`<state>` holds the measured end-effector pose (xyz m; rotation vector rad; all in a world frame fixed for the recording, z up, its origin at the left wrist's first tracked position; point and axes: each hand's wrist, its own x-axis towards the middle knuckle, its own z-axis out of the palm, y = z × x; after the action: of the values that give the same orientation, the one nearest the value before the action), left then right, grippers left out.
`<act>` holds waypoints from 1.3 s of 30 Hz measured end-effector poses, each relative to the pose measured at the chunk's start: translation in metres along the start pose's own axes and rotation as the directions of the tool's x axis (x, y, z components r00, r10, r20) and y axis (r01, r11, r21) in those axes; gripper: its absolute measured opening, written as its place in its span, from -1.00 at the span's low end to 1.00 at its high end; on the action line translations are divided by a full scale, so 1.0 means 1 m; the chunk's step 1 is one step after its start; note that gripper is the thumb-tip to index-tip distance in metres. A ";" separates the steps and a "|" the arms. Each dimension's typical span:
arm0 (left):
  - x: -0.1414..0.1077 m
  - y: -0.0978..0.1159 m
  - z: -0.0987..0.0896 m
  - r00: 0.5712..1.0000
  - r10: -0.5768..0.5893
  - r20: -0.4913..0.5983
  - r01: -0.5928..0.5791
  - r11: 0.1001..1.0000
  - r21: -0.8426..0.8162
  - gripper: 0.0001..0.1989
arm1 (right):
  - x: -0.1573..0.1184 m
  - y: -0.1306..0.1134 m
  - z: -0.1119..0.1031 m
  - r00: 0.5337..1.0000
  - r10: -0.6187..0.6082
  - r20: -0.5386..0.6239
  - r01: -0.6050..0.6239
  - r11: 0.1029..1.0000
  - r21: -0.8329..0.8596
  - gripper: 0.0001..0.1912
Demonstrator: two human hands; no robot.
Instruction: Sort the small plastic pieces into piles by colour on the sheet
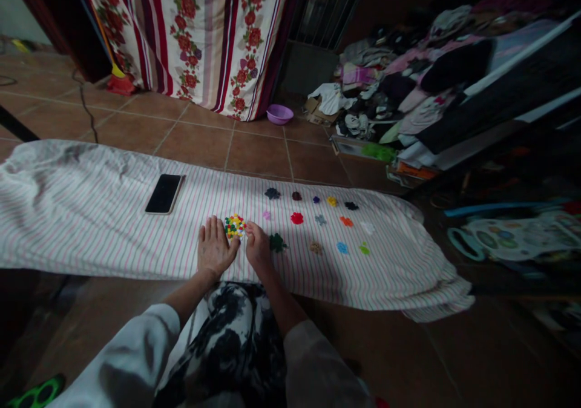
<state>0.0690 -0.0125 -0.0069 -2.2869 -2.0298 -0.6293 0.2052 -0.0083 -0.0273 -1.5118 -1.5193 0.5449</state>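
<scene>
Head | multicoloured pile (235,226): roundish, axis unclear | left hand (213,249): flat | right hand (258,249): curled, grip unclear

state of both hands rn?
Left hand: open, fingers extended, palm down beside the multicoloured pile.
Right hand: fingers curled at the pile's other side; whether it's pinching a piece can't be told.

Seemingly passable cloth (308,232) between coloured piles (296,218)
</scene>
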 end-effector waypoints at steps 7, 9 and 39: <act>0.000 0.000 0.006 0.999 0.029 0.023 -0.030 0.999 0.030 -0.14 | 0.003 0.008 0.004 1.000 -0.019 0.008 0.019 0.999 0.034 -0.49; 0.000 0.000 0.007 0.999 0.024 0.028 -0.025 0.999 0.034 -0.13 | 0.007 0.009 0.004 1.000 -0.009 -0.013 0.009 1.000 -0.008 -0.54; 0.001 0.000 0.003 0.999 0.025 0.034 -0.026 0.999 0.029 -0.27 | 0.038 -0.029 0.003 0.995 0.083 0.061 -0.050 0.910 -0.412 -0.90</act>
<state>0.0697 -0.0105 -0.0096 -2.3185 -2.0062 -0.5598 0.1929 0.0245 0.0057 -1.8863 -1.7229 0.3359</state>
